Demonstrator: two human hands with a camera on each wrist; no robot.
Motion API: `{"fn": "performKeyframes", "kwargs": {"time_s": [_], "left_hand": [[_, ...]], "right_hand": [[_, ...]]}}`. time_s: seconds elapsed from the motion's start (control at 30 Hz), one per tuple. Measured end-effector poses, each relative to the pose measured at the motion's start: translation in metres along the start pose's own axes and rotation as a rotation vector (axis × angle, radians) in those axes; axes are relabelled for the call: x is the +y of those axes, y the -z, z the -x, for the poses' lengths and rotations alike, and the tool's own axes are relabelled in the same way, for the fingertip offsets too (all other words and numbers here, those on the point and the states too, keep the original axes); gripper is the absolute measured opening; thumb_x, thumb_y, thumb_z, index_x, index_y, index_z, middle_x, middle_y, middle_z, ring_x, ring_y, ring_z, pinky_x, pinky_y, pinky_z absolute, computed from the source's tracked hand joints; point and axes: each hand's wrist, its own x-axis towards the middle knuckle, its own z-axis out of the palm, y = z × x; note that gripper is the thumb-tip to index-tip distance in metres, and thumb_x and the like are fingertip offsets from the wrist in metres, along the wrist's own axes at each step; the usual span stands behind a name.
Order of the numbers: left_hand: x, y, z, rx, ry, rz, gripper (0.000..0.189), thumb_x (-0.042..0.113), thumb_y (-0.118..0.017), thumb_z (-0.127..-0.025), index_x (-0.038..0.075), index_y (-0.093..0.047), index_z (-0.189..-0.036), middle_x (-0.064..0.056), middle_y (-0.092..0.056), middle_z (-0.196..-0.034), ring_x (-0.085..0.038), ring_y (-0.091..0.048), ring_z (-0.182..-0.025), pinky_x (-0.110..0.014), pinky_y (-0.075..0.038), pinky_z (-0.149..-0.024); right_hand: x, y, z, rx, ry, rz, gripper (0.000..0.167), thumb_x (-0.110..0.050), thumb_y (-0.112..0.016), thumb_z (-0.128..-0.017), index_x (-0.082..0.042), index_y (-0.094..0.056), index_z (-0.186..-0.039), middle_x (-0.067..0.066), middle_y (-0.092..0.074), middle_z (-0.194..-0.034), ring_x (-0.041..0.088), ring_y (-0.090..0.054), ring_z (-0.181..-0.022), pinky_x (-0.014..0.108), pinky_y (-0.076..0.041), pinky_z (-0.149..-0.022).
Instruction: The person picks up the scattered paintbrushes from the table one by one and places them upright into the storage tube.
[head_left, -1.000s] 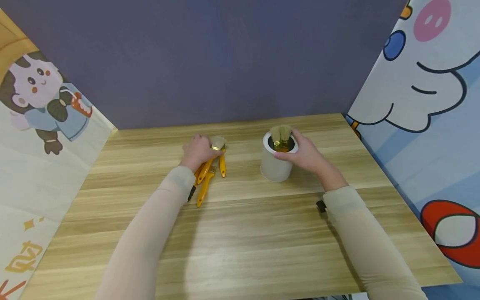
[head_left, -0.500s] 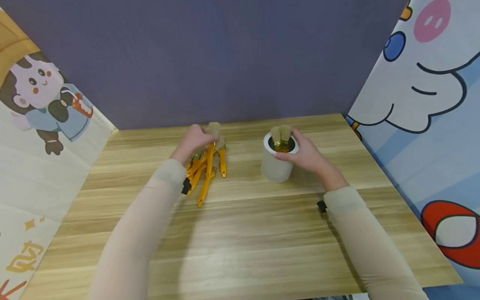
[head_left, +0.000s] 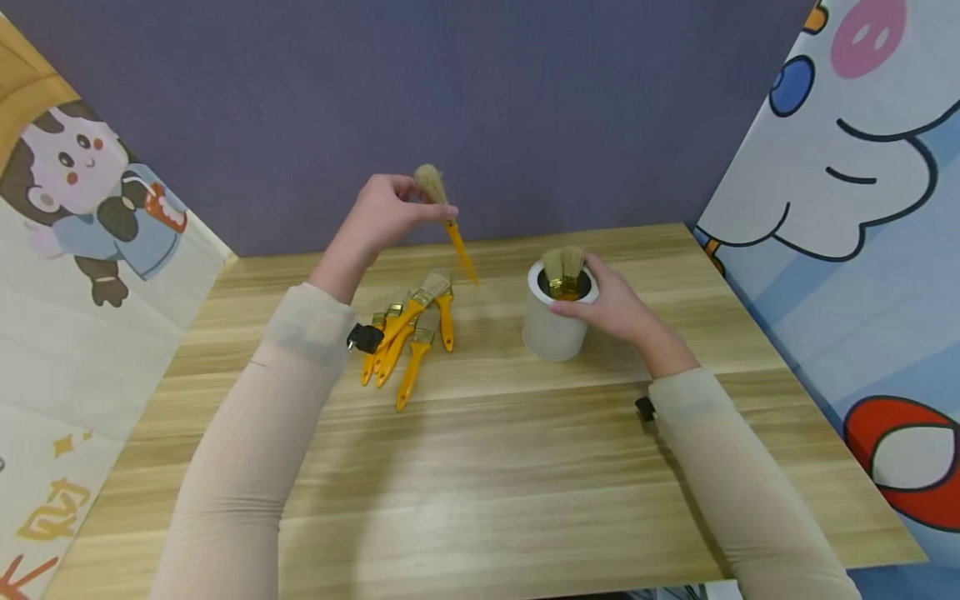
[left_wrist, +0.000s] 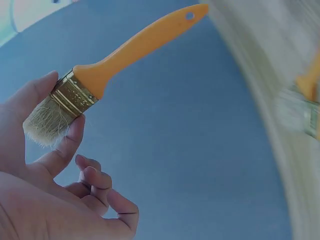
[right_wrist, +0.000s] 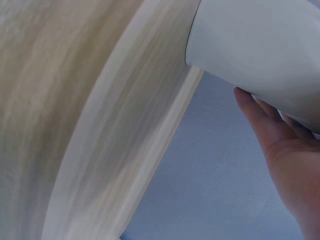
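My left hand (head_left: 385,212) is raised above the table, pinching a paintbrush (left_wrist: 92,82) near its metal band between thumb and index finger. The brush has an orange handle and pale bristles. Its bristles point up and the handle slants down to the right in the head view. With its thumb and fingers round the upper part, my right hand (head_left: 613,304) holds a white can (head_left: 550,332) that stands upright on the table. Paintbrushes (head_left: 562,271) stand in the can, bristles up; their handles are mostly hidden inside.
A loose pile of several orange-handled paintbrushes (head_left: 408,321) lies on the wooden table (head_left: 480,467), left of the can. A dark blue-grey wall (head_left: 480,108) rises behind the table's back edge. Printed cartoon panels (head_left: 900,275) stand at both sides.
My left hand has picked a paintbrush from the pile and lifted it up and back, tilting its handle to the right. The right hand and the can have stayed in place.
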Motion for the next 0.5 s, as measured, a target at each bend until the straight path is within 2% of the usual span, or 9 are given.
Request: {"fn": "performKeyframes", "kwargs": {"time_s": [0.1,0.13,0.17,0.2,0.23,0.27,0.33,0.5], "left_hand": [[0.013,-0.001,0.003,0.015,-0.034,0.011,0.044,0.058,-0.085,-0.085,0.024,-0.076,-0.112,0.0,-0.035,-0.08,-0.02,-0.029,-0.075,-0.038,-0.025,-0.068],[0.018,-0.001,0.005,0.016,-0.034,0.006,0.046,0.059,-0.086,-0.084,0.025,-0.076,-0.114,0.0,-0.042,-0.083,-0.018,-0.036,-0.077,-0.036,-0.031,-0.069],[0.022,-0.001,0.006,0.015,-0.036,0.003,0.047,0.059,-0.086,-0.084,0.026,-0.076,-0.116,0.0,-0.054,-0.092,-0.016,-0.047,-0.085,-0.034,-0.039,-0.075],[0.027,-0.002,0.007,0.014,-0.037,0.001,0.047,0.059,-0.086,-0.084,0.026,-0.076,-0.117,-0.001,-0.063,-0.109,-0.014,-0.056,-0.099,-0.033,-0.046,-0.085],[0.031,-0.003,0.008,0.015,-0.039,0.0,0.047,0.059,-0.086,-0.084,0.027,-0.076,-0.117,-0.001,-0.065,-0.129,-0.015,-0.059,-0.118,-0.034,-0.049,-0.099],[0.036,-0.004,0.009,0.017,-0.045,-0.001,0.048,0.059,-0.086,-0.084,0.028,-0.076,-0.117,0.001,-0.06,-0.147,-0.014,-0.054,-0.137,-0.036,-0.046,-0.113],[0.044,-0.006,0.011,0.015,-0.06,0.022,0.046,0.058,-0.087,-0.084,0.028,-0.077,-0.117,0.011,-0.044,-0.167,-0.013,-0.032,-0.161,-0.042,-0.032,-0.13],[0.058,-0.016,0.012,0.011,-0.129,0.113,0.04,0.05,-0.089,-0.084,0.025,-0.079,-0.113,0.011,-0.052,-0.162,-0.014,-0.035,-0.16,-0.041,-0.031,-0.131]], "right_hand": [[0.001,0.0,-0.001,-0.001,0.001,0.001,0.107,-0.048,-0.087,-0.087,-0.018,-0.025,-0.169,0.021,-0.038,-0.17,0.044,-0.037,-0.156,0.064,-0.031,-0.126],[0.001,0.0,-0.001,-0.003,0.001,0.0,0.108,-0.048,-0.087,-0.087,-0.018,-0.025,-0.169,0.021,-0.037,-0.17,0.044,-0.037,-0.156,0.064,-0.031,-0.126],[0.001,0.0,-0.001,-0.006,-0.002,-0.001,0.108,-0.049,-0.087,-0.087,-0.018,-0.025,-0.169,0.022,-0.037,-0.17,0.044,-0.037,-0.156,0.064,-0.032,-0.126],[0.0,0.001,-0.002,-0.008,-0.005,-0.003,0.109,-0.049,-0.087,-0.087,-0.019,-0.024,-0.17,0.021,-0.037,-0.17,0.044,-0.037,-0.157,0.064,-0.031,-0.126],[0.0,0.001,-0.002,-0.008,-0.007,-0.002,0.109,-0.05,-0.087,-0.087,-0.02,-0.023,-0.17,0.021,-0.037,-0.17,0.044,-0.037,-0.156,0.064,-0.032,-0.126],[0.0,0.001,-0.002,-0.01,-0.007,-0.004,0.11,-0.05,-0.087,-0.087,-0.02,-0.022,-0.17,0.021,-0.036,-0.171,0.043,-0.036,-0.157,0.064,-0.031,-0.126],[0.0,0.002,-0.002,-0.009,-0.004,-0.007,0.109,-0.05,-0.086,-0.087,-0.021,-0.022,-0.17,0.021,-0.036,-0.171,0.043,-0.036,-0.157,0.064,-0.031,-0.126],[0.0,0.002,-0.002,-0.017,-0.008,-0.021,0.108,-0.05,-0.086,-0.087,-0.022,-0.023,-0.17,0.02,-0.038,-0.17,0.042,-0.037,-0.157,0.064,-0.031,-0.126]]}}
